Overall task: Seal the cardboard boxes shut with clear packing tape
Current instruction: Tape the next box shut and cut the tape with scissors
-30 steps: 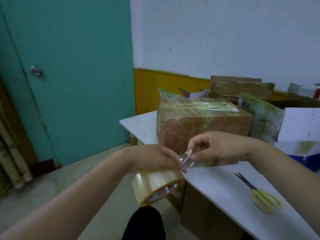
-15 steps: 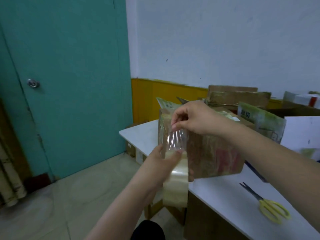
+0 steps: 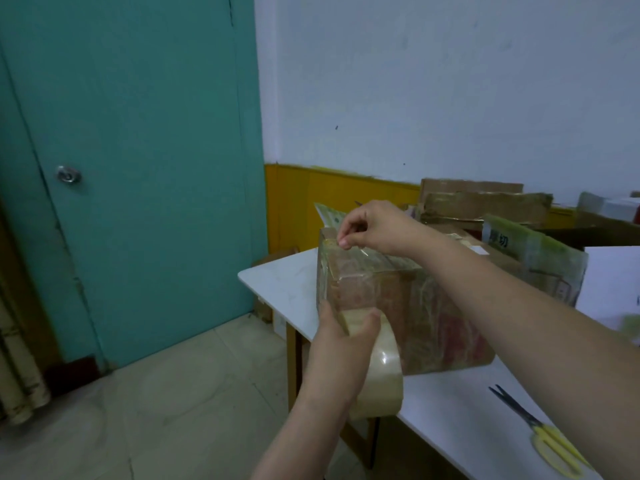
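A brown cardboard box point(image 3: 436, 313), heavily wrapped in tape, stands near the left end of the white table point(image 3: 277, 282). My left hand point(image 3: 341, 344) grips the roll of clear packing tape point(image 3: 377, 375) in front of the box's near left corner. A strip of tape point(image 3: 349, 275) runs from the roll up the corner to the box's top. My right hand point(image 3: 372, 226) pinches the strip's free end at the top left edge of the box.
Yellow-handled scissors point(image 3: 550, 445) lie on the table at the lower right. More cardboard boxes point(image 3: 485, 206) and a green printed box point(image 3: 533, 261) crowd the back of the table. A teal door point(image 3: 131, 161) stands to the left, with tiled floor below.
My right hand has drawn the tape end up from the roll to the box's top left edge. My left hand has turned the roll upright against the box's corner.
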The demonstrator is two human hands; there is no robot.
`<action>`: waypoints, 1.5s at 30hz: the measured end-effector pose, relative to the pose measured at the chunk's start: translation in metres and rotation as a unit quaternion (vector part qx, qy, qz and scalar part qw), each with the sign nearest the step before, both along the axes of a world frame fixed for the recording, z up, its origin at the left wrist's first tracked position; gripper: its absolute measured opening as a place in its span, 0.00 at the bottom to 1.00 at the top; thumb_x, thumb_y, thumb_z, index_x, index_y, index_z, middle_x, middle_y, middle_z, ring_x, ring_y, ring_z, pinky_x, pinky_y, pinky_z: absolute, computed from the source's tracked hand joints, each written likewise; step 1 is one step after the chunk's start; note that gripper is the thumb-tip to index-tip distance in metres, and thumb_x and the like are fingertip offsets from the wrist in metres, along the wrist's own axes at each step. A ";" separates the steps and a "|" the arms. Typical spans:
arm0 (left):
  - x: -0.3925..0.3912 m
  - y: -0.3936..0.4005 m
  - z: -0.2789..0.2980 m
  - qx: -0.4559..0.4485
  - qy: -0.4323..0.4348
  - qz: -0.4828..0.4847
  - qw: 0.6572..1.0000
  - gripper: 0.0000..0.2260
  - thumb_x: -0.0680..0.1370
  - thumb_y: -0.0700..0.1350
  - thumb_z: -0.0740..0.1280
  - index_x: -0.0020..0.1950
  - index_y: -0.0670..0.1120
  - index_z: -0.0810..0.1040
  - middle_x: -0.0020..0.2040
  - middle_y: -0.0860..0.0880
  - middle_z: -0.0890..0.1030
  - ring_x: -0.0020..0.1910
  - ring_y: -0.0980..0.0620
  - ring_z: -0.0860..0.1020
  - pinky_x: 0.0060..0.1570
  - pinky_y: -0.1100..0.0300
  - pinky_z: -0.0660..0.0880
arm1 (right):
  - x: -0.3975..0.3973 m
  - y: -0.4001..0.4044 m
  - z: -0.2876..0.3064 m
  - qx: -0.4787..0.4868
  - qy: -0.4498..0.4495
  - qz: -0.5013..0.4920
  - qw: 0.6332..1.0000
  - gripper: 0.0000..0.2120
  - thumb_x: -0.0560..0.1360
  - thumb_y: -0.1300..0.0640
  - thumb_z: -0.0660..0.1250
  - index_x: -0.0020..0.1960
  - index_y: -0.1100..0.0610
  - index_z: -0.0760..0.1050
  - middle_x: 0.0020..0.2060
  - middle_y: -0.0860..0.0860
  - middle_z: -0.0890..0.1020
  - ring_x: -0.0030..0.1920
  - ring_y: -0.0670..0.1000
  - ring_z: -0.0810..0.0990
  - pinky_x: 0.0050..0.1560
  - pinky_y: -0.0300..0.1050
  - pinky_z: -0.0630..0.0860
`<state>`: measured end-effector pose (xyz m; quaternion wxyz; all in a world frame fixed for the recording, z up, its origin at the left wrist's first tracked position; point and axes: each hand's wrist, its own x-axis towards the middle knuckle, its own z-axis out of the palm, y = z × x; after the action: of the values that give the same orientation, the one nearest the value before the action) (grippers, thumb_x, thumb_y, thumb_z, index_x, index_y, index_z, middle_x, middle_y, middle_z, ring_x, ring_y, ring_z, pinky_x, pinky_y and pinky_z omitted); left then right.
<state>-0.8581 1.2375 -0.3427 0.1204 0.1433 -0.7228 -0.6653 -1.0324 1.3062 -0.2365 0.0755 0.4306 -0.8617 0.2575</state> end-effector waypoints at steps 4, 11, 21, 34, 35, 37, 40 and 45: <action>-0.005 0.004 -0.013 -0.038 0.000 0.011 0.999 0.27 0.81 0.57 0.66 0.78 0.57 0.63 0.53 0.64 0.79 0.47 0.66 0.78 0.39 0.73 0.71 | -0.008 0.000 -0.027 0.010 0.027 -0.019 0.999 0.05 0.72 0.50 0.76 0.47 0.46 0.83 0.45 0.41 0.78 0.41 0.39 0.75 0.43 0.36 0.67; 0.000 0.003 -0.010 -0.002 0.003 -0.002 1.000 0.30 0.82 0.54 0.65 0.80 0.60 0.55 0.46 0.72 0.66 0.39 0.74 0.72 0.35 0.77 0.66 | 0.010 0.011 -0.028 0.045 0.180 -0.028 0.982 0.34 0.72 0.34 0.68 0.74 0.45 0.68 0.64 0.44 0.74 0.62 0.46 0.71 0.61 0.48 0.71; -0.015 0.012 -0.047 0.057 -0.065 0.051 0.995 0.31 0.74 0.61 0.70 0.73 0.51 0.68 0.57 0.51 0.82 0.55 0.47 0.81 0.56 0.47 0.79 | 0.021 0.015 -0.061 0.152 0.215 0.033 0.964 0.32 0.76 0.30 0.51 0.78 0.39 0.58 0.77 0.37 0.59 0.75 0.40 0.61 0.71 0.45 0.67; -0.003 0.010 -0.061 0.147 -0.026 0.033 0.988 0.06 0.82 0.45 0.67 0.57 0.47 0.75 0.53 0.39 0.81 0.35 0.43 0.85 0.40 0.44 0.84 | 0.087 0.162 -0.107 0.041 0.212 -0.244 0.945 0.08 0.79 0.50 0.65 0.46 0.54 0.78 0.41 0.49 0.79 0.43 0.50 0.78 0.39 0.48 0.74; -0.005 0.008 -0.063 0.167 -0.023 0.020 0.985 0.05 0.82 0.44 0.67 0.57 0.47 0.77 0.53 0.38 0.82 0.37 0.41 0.86 0.44 0.40 0.83 | 0.089 0.189 -0.119 0.088 0.110 -0.291 0.946 0.08 0.78 0.51 0.67 0.43 0.54 0.78 0.39 0.48 0.79 0.42 0.50 0.79 0.38 0.48 0.73; -0.007 0.007 -0.064 0.190 -0.013 0.006 0.982 0.06 0.82 0.42 0.67 0.58 0.47 0.79 0.52 0.36 0.83 0.41 0.38 0.86 0.45 0.40 0.83 | 0.096 0.235 -0.147 0.135 -0.047 -0.331 0.933 0.09 0.74 0.49 0.70 0.40 0.54 0.79 0.37 0.48 0.82 0.42 0.51 0.81 0.42 0.47 0.76; -0.009 0.008 -0.066 0.239 -0.001 -0.020 0.971 0.07 0.82 0.42 0.65 0.58 0.46 0.80 0.51 0.31 0.83 0.43 0.35 0.85 0.38 0.48 0.83 | 0.109 0.267 -0.176 0.138 -0.141 -0.344 0.918 0.14 0.69 0.41 0.74 0.40 0.52 0.78 0.35 0.47 0.82 0.38 0.45 0.79 0.43 0.43 0.76; -0.013 0.014 -0.068 0.258 -0.001 -0.038 0.965 0.05 0.83 0.41 0.63 0.57 0.47 0.77 0.47 0.32 0.84 0.38 0.37 0.86 0.35 0.48 0.84 | 0.113 0.264 -0.174 0.212 -0.128 -0.355 0.902 0.14 0.69 0.43 0.75 0.39 0.54 0.78 0.37 0.47 0.81 0.39 0.47 0.78 0.43 0.45 0.76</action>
<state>-0.8713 1.2513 -0.4108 0.0534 0.1428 -0.5316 -0.8332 -0.9193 1.5705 -0.4102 -0.0424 0.0657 -0.9939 0.0774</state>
